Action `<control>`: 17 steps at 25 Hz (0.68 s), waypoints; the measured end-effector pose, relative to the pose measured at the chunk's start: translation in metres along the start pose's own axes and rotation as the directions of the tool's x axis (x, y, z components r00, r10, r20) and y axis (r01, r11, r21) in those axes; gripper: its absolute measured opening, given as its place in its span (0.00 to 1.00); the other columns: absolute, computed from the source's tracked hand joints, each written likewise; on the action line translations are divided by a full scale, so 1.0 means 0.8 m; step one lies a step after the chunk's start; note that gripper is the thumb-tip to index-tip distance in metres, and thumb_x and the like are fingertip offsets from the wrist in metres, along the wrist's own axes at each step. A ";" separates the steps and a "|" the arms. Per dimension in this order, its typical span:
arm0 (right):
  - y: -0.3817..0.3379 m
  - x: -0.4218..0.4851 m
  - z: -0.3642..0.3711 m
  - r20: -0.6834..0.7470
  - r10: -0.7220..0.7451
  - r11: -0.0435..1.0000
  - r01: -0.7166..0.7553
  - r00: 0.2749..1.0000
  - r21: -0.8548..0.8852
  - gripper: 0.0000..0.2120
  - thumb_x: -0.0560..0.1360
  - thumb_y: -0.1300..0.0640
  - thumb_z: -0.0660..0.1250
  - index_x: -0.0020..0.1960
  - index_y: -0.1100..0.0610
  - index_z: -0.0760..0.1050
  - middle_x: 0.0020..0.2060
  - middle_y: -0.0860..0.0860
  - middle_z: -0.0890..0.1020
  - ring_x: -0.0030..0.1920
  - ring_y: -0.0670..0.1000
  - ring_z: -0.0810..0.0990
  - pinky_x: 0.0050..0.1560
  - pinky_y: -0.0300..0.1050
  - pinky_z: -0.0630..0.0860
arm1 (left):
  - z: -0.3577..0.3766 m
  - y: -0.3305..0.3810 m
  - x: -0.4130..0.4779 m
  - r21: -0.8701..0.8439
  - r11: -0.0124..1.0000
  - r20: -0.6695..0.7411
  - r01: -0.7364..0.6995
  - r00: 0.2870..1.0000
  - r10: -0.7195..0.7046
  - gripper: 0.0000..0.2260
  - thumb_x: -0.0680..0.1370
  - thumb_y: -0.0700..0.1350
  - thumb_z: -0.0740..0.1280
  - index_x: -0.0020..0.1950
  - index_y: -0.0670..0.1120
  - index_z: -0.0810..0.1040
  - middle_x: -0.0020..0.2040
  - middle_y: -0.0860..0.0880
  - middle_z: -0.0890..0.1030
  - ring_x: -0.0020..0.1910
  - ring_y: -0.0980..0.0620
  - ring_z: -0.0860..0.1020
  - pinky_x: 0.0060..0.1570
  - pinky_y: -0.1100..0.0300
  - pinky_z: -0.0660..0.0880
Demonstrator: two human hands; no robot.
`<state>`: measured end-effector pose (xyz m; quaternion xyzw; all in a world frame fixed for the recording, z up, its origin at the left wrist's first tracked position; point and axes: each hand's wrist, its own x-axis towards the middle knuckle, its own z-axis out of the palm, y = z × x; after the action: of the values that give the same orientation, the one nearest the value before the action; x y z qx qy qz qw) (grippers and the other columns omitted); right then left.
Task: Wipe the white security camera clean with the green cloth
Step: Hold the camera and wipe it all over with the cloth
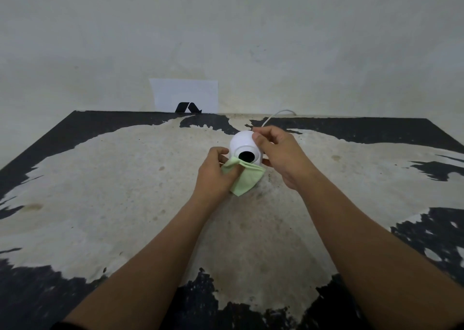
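A round white security camera (243,142) with a black lens facing me stands at the middle of the worn table (113,179). My right hand (281,154) grips its top and right side with fingers and thumb. My left hand (215,172) holds a pale green cloth (247,179) pressed against the camera's lower front, just under the lens. The cloth hangs down over the camera's base, which is hidden. A white cable (275,115) runs from behind the camera to the far table edge.
The table top is black with large patches worn to beige. A white sheet of paper (184,93) with a black mark leans on the grey wall behind the far edge.
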<state>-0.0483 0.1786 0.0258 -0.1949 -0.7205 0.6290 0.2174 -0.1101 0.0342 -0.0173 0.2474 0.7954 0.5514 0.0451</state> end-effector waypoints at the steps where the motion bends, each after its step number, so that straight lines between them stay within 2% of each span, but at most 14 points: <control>1: 0.000 -0.001 0.000 -0.004 -0.003 1.000 0.003 1.000 0.000 0.09 0.75 0.50 0.67 0.55 0.49 0.79 0.56 0.49 0.80 0.56 0.50 0.79 0.57 0.55 0.78 | 0.006 0.001 0.000 0.000 1.000 0.004 0.016 1.000 -0.016 0.21 0.69 0.52 0.71 0.58 0.50 0.69 0.48 0.50 0.76 0.46 0.51 0.77 0.40 0.58 0.72; 3: 0.001 -0.001 0.001 -0.014 -0.012 1.000 0.012 1.000 -0.011 0.09 0.75 0.50 0.67 0.54 0.49 0.79 0.54 0.48 0.81 0.55 0.48 0.78 0.55 0.51 0.78 | 0.020 0.004 -0.001 0.032 0.999 -0.013 0.042 0.999 -0.042 0.27 0.67 0.57 0.71 0.60 0.49 0.67 0.53 0.47 0.74 0.50 0.47 0.76 0.45 0.51 0.75; 5: 0.001 -0.001 0.000 -0.015 -0.024 1.000 0.024 1.000 -0.017 0.09 0.75 0.50 0.67 0.54 0.49 0.79 0.53 0.45 0.81 0.53 0.45 0.78 0.53 0.47 0.77 | 0.032 0.008 -0.002 0.101 0.993 -0.062 0.064 0.996 -0.058 0.33 0.64 0.62 0.70 0.62 0.47 0.65 0.56 0.47 0.71 0.54 0.45 0.74 0.52 0.45 0.73; 7: 0.001 -0.002 0.000 -0.012 -0.042 0.999 0.042 0.999 -0.023 0.08 0.76 0.50 0.66 0.54 0.48 0.79 0.50 0.43 0.80 0.51 0.42 0.78 0.51 0.41 0.75 | 0.042 0.012 -0.005 0.164 0.983 -0.120 0.086 0.991 -0.066 0.34 0.65 0.64 0.69 0.63 0.47 0.64 0.56 0.47 0.70 0.56 0.44 0.72 0.54 0.45 0.70; 10: 0.002 -0.002 -0.001 -0.013 -0.065 0.997 0.064 0.998 -0.045 0.08 0.76 0.50 0.66 0.54 0.48 0.79 0.49 0.41 0.79 0.50 0.39 0.77 0.51 0.37 0.72 | 0.048 0.014 -0.007 0.179 0.980 -0.149 0.082 0.987 -0.055 0.33 0.68 0.64 0.66 0.65 0.46 0.63 0.59 0.46 0.70 0.58 0.43 0.71 0.55 0.46 0.67; 14: 0.004 -0.002 0.000 -0.007 -0.050 0.999 0.049 0.999 -0.023 0.09 0.76 0.50 0.66 0.55 0.48 0.79 0.51 0.42 0.79 0.55 0.44 0.77 0.56 0.47 0.76 | 0.035 0.004 -0.007 0.134 0.990 -0.058 0.035 0.998 -0.028 0.28 0.71 0.58 0.67 0.65 0.47 0.64 0.60 0.45 0.71 0.56 0.44 0.74 0.56 0.43 0.71; 15: 0.004 -0.002 0.000 -0.007 -0.051 0.998 0.051 0.999 -0.023 0.09 0.76 0.50 0.66 0.55 0.48 0.79 0.51 0.42 0.79 0.55 0.44 0.77 0.56 0.47 0.75 | 0.029 0.002 -0.006 0.096 0.995 -0.032 0.032 0.999 -0.029 0.25 0.72 0.56 0.68 0.64 0.48 0.65 0.59 0.46 0.72 0.54 0.45 0.75 0.54 0.43 0.73; 17: 0.005 -0.002 -0.001 -0.007 -0.065 0.998 0.065 0.998 -0.026 0.09 0.76 0.50 0.66 0.55 0.48 0.78 0.51 0.42 0.79 0.54 0.42 0.77 0.55 0.46 0.74 | 0.014 -0.001 -0.001 0.070 0.997 0.020 0.018 1.000 -0.020 0.20 0.73 0.53 0.67 0.61 0.50 0.68 0.54 0.47 0.75 0.50 0.47 0.76 0.48 0.50 0.74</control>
<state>-0.0467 0.1788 0.0217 -0.1764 -0.7338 0.6114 0.2379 -0.1059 0.0431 -0.0227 0.2469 0.8160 0.5203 0.0499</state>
